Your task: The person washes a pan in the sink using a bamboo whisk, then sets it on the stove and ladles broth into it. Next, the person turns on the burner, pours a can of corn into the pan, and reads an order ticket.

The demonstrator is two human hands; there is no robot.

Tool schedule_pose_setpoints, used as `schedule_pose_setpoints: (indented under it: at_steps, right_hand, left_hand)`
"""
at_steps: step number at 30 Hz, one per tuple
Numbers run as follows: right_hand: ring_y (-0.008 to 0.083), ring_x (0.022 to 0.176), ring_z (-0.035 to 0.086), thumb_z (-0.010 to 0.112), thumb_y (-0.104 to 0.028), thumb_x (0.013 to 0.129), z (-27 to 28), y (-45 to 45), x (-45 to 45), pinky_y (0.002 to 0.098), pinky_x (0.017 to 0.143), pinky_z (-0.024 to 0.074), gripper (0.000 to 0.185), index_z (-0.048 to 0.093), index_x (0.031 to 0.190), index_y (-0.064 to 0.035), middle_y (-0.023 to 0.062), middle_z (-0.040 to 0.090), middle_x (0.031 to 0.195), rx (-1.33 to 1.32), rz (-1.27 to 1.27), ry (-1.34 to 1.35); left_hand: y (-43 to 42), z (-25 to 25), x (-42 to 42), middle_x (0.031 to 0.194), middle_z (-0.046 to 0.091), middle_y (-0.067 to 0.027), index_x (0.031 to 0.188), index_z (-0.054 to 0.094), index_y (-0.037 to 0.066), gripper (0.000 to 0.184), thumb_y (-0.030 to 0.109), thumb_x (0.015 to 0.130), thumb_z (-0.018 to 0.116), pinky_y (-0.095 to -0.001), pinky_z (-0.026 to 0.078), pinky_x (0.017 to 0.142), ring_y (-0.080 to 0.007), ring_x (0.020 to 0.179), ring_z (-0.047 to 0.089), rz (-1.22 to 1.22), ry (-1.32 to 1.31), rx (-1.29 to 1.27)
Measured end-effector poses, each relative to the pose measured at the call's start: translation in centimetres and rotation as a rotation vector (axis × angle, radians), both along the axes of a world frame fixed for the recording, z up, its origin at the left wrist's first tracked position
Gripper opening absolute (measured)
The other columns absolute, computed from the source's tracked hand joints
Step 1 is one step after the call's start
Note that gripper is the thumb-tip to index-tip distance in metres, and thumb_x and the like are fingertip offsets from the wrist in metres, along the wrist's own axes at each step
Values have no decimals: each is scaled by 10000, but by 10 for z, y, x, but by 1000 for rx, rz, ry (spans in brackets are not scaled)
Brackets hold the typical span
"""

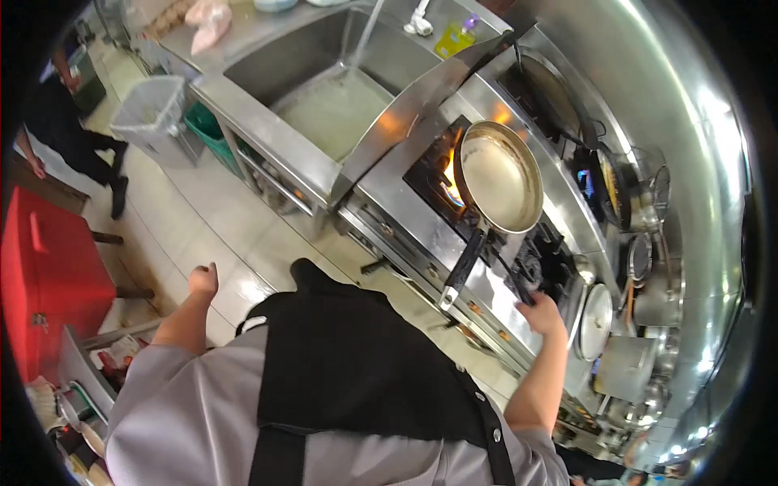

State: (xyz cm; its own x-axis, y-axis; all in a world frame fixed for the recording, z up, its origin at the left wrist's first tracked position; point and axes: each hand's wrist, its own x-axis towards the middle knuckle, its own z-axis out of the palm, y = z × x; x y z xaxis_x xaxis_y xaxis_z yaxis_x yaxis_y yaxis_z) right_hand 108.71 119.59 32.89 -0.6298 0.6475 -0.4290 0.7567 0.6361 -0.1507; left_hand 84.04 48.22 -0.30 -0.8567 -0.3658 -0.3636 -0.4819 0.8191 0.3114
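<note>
My right hand [543,313] is closed around the end of a slim black tool [515,283] at the front of the stove. The tool's kind is not clear; its far end reaches toward the frying pan's handle. To the left of that hand, a frying pan [500,180] with a pale inside and a black handle sits tilted in view over a burner. A yellow flame [451,182] rises at its left side. Away from the stove, my left hand [203,279] hangs over the tiled floor, its fingers curled with nothing visible in them.
A steel sink [251,73] with cloudy water and a running tap adjoins the stove. Behind the front burners are more pans [609,186] and a round lid [596,322]. A grey bin [150,109], a red box [57,283] and a walking person [61,121] are at left.
</note>
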Motion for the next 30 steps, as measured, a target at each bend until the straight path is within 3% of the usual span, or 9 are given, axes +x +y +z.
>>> schedule_pose_setpoints:
  at_steps: [4,7,12,17,22,23,24,27,30]
  right_hand:
    - [198,490,569,719,-275,814,-27,9,108,373,502,451,341,626,893,44,108,601,633,268,-4,261]
    - [163,431,507,698,-228,855,-14,-32,149,341,402,395,289,565,813,26,55,530,582,67,-393,293]
    - [112,447,431,688,-222,891,-17,-78,172,325,410,344,270,539,824,-7,18,504,580,91,-676,497]
    - [121,490,431,686,-226,895,1,-174,118,327,453,358,272,558,835,6,39,516,585,185,-933,523]
    - [207,588,492,728,-238,832,17,-276,105,383,569,427,314,592,846,45,139,550,636,372,-834,221]
    - [229,617,527,725,-243,831,9,-295,125,382,599,445,328,590,870,53,170,573,677,345,-922,236]
    - [254,645,552,719,-246,832,25,-316,106,378,627,459,332,586,891,53,175,589,707,311,-1024,310]
    - [198,619,506,703,-225,840,47,-368,106,367,596,438,278,583,885,23,105,564,676,412,-1137,135]
    - [145,590,462,695,-202,847,56,-407,106,352,551,411,249,564,847,10,56,521,633,485,-1247,88]
  left_hand:
    - [24,140,-95,902,689,-174,973,650,12,388,386,944,549,-402,503,803,-301,877,664,142,559,82]
    - [72,216,-193,884,692,-134,1007,655,6,362,353,954,568,-364,497,764,-233,812,640,40,950,275]
    - [254,337,-296,938,689,-67,1123,665,31,312,292,978,577,-256,504,653,-122,759,632,-295,630,1141]
    - [424,327,-395,1161,644,-78,1270,577,48,473,415,974,554,-324,496,738,-170,941,626,-506,183,1152]
    - [549,287,-487,1373,480,-154,1445,370,25,658,433,967,565,-445,552,838,-300,1125,617,-436,-80,1239]
    - [572,270,-517,1362,486,-149,1441,383,73,595,390,971,564,-466,561,834,-311,1091,638,-401,-111,1327]
    - [591,253,-541,1187,601,-122,1309,487,78,473,400,973,574,-424,583,652,-295,946,690,-330,-78,1450]
    - [625,242,-580,1222,613,-110,1290,499,82,365,332,1040,408,-538,569,832,-318,1000,685,-313,-136,1563]
    - [652,230,-612,1244,596,-137,1254,491,39,358,276,1051,317,-530,487,991,-335,1148,629,-220,-287,1667]
